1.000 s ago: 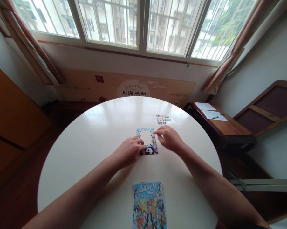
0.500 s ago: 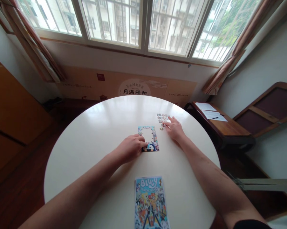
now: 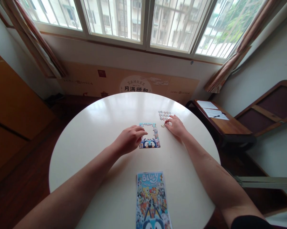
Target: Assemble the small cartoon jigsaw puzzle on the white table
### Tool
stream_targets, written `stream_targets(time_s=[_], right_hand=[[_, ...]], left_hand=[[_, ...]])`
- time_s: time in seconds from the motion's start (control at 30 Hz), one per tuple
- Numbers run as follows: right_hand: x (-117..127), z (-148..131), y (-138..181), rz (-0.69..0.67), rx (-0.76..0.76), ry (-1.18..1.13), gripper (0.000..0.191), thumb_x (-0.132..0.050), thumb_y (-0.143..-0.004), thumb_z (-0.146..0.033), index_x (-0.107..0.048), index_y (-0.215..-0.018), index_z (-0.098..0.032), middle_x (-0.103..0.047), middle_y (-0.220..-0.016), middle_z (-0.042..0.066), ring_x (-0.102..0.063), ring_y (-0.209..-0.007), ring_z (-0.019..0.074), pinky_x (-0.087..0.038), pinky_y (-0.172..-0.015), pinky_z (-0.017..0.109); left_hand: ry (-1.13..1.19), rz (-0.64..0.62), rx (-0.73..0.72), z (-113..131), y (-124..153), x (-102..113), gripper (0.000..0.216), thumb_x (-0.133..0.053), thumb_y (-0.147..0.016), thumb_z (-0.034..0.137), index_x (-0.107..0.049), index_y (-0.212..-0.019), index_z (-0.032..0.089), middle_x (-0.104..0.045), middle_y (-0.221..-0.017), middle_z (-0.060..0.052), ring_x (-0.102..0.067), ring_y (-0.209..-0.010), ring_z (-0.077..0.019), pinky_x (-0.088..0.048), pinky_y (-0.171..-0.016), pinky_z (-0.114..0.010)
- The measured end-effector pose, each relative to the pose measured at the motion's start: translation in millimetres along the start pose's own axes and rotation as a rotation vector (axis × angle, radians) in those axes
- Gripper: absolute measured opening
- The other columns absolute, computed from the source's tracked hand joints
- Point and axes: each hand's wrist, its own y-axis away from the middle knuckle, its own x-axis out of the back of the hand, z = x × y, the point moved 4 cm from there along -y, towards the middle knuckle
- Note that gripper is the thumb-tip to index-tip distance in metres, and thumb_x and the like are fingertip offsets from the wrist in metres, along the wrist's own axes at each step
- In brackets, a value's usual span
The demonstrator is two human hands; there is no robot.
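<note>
A partly assembled jigsaw puzzle [image 3: 150,144] lies flat on the white round table [image 3: 95,127], with a blue dog's face along its near side and a gap in its middle. Over the puzzle's left side hovers my left hand [image 3: 131,137], its fingers stretched out and nothing visible in them. My right hand [image 3: 176,127] rests at the near right of the loose puzzle pieces [image 3: 164,114], which lie in rows. Its thumb and forefinger come together at a piece beside the group; the fingertips partly cover it. Closer to me lies the printed Bluey picture sheet [image 3: 151,197].
To the right stands a low wooden table [image 3: 231,125] with papers [image 3: 215,113] and a pen. A wooden cabinet [image 3: 12,108] is at the left. Behind the table, a printed cardboard panel [image 3: 86,79] leans under the windows, with curtains [image 3: 36,41] at the sides.
My left hand has lifted off the puzzle's near left part, uncovering the dog's face. My right hand's fingers have drawn together at the loose pieces. The view has shifted slightly.
</note>
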Motion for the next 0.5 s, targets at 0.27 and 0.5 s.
stream_targets(time_s=[0.27, 0.5], right_hand=[[18, -6, 3, -0.018, 0.026, -0.163, 0.007, -0.070, -0.080, -0.028, -0.070, -0.080, -0.020, -0.071, -0.113, 0.011, -0.059, -0.123, 0.0300, -0.039, -0.111, 0.051], [54, -22, 18, -0.114, -0.010, -0.368, 0.021, -0.074, -0.079, -0.041, -0.074, -0.079, -0.020, -0.077, -0.087, 0.006, -0.072, -0.090, 0.0257, -0.054, -0.091, 0.044]], left_hand=[[0.003, 0.061, 0.058, -6, 1, 2, 0.030, -0.049, -0.091, 0.009, -0.074, -0.105, 0.019, -0.074, -0.108, -0.008, -0.067, -0.100, -0.0232, -0.059, -0.082, -0.041], [-0.008, 0.000, 0.065, -8, 1, -1, 0.028, -0.051, -0.093, 0.011, -0.075, -0.101, 0.020, -0.075, -0.107, -0.006, -0.067, -0.098, -0.0226, -0.058, -0.081, -0.039]])
